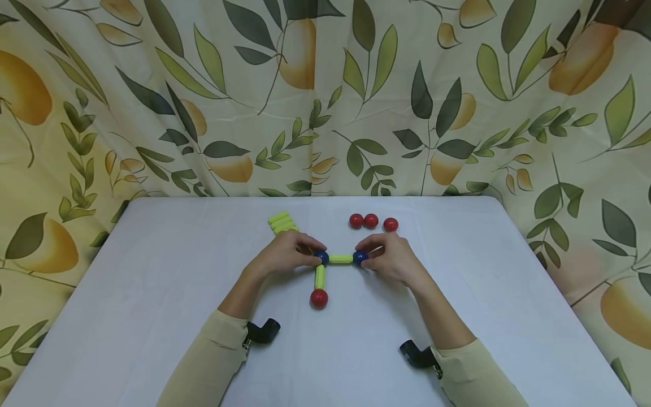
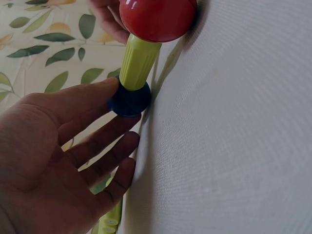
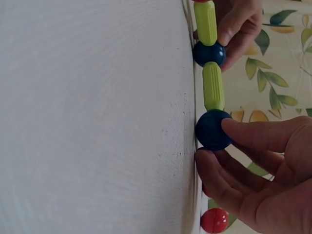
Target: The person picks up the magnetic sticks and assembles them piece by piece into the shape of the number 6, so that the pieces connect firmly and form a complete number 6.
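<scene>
Two blue balls are joined by a yellow-green rod (image 1: pixel 341 259) on the table. My left hand (image 1: pixel 291 251) pinches the left blue ball (image 2: pixel 130 101) between thumb and fingers. My right hand (image 1: pixel 393 257) pinches the right blue ball (image 3: pixel 213 130) the same way. From the left blue ball a second yellow-green rod (image 1: pixel 319 277) runs toward me and ends in a red ball (image 1: pixel 319 298). In the left wrist view that red ball stands nearest the camera, with its rod (image 2: pixel 140 61) reaching to the blue ball.
Several yellow-green rods (image 1: pixel 281 221) lie side by side behind my left hand. Behind my right hand sit three loose red balls, a left one (image 1: pixel 356 221), a middle one (image 1: pixel 371 220) and a right one (image 1: pixel 390 224). A patterned curtain (image 1: pixel 325 113) hangs beyond the white table (image 1: pixel 178 254).
</scene>
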A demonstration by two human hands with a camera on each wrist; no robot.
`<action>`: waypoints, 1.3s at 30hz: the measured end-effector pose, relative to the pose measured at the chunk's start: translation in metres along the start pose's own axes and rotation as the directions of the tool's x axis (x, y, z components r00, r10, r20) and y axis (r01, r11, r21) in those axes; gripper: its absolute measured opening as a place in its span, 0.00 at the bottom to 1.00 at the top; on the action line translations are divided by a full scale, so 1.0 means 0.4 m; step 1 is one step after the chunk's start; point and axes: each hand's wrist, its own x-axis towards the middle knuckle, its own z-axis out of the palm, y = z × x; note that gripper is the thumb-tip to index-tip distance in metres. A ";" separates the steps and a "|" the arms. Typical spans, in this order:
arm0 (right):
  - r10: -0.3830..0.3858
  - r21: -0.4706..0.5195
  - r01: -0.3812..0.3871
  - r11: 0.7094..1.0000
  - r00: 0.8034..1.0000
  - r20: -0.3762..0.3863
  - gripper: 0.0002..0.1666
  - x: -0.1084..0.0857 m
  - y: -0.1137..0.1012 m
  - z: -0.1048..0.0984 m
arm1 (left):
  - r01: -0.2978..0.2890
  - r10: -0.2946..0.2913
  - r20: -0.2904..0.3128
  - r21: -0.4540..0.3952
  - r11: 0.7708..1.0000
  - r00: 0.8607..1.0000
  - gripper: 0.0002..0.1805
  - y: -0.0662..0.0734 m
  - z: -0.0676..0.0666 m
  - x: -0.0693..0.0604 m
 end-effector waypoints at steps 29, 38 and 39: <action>-0.007 -0.022 0.006 1.000 1.000 -0.007 0.17 -0.001 -0.003 0.001 | 0.062 0.007 -0.342 0.191 0.980 0.940 0.11 -0.009 -0.082 -0.027; -0.009 -0.024 0.008 1.000 1.000 -0.008 0.17 0.000 -0.002 0.003 | 0.141 -0.023 -0.384 0.282 0.949 0.923 0.15 -0.026 -0.070 -0.010; -0.010 -0.023 0.010 1.000 1.000 -0.008 0.17 0.000 -0.003 0.003 | 0.148 -0.023 -0.387 0.297 0.943 0.922 0.16 -0.025 -0.067 -0.009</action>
